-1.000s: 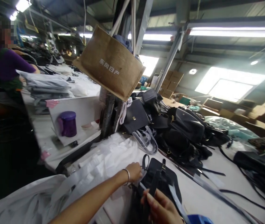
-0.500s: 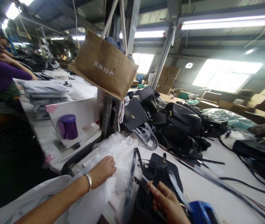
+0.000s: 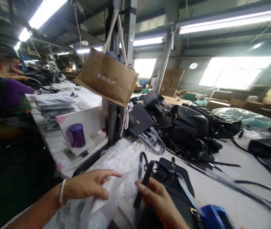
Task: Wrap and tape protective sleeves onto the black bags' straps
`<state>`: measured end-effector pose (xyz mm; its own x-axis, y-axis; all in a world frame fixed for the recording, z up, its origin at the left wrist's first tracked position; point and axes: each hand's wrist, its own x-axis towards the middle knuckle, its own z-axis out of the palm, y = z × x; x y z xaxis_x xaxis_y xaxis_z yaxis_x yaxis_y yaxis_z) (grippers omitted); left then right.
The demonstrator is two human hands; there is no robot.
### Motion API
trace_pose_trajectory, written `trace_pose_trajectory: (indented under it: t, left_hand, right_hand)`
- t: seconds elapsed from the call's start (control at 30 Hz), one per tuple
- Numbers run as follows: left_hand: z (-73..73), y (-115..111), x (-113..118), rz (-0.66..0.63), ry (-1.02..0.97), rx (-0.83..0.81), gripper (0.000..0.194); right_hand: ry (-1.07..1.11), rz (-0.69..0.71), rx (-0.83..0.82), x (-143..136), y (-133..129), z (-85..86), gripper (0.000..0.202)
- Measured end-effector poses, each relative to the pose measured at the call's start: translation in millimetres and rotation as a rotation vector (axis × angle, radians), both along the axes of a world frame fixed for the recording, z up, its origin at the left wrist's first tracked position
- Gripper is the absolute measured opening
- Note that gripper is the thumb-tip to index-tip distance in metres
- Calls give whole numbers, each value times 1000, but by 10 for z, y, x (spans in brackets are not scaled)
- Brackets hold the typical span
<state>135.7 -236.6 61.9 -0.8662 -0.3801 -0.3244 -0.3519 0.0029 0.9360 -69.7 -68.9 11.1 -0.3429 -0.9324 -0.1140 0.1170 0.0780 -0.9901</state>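
Note:
My right hand (image 3: 155,192) pinches a black strap (image 3: 145,184) between thumb and fingers, its rounded end pointing down. The strap rises above the black bag (image 3: 177,176) that lies on the table under this hand; my wrist covers part of the bag. Loose straps and a clear plastic strip (image 3: 185,187) lie over it. On the left, my left hand (image 3: 89,184), with a silver bracelet at the wrist, has its index finger stretched and thumb apart. It is over a heap of thin white wrapping sheets (image 3: 123,162); whether the fingertips touch a sheet is unclear.
A blue object (image 3: 217,218) sits beside the bag. Black bags (image 3: 190,121) are piled behind. A brown tote (image 3: 109,76) hangs from a post. A purple mug (image 3: 76,135) stands at left, and a person in a purple sleeve (image 3: 13,89) works beyond. Long straps (image 3: 247,192) cross the right side.
My left hand has drawn back left and its fingers have spread from a curled shape. My right hand has shifted slightly left with the strap, whose end now shows clearly.

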Motion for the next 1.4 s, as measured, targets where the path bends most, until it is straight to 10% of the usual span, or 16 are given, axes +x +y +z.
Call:
trace_pose_trajectory:
  t: [0.37, 0.8, 1.0, 1.4]
  left_hand:
    - [-2, 296, 595, 222, 175, 432, 40]
    - [-499, 238, -250, 254, 94, -271, 49]
    - [-546, -104, -93, 456, 171, -651, 28]
    - [-404, 449, -803, 456, 250, -23, 34]
  right_hand:
    - [9, -28, 43, -12, -23, -169, 44]
    - [923, -240, 407, -954, 621, -338, 15]
    - [327, -85, 146, -649, 560, -138, 35]
    - [-121, -72, -117, -157, 328, 64, 50]
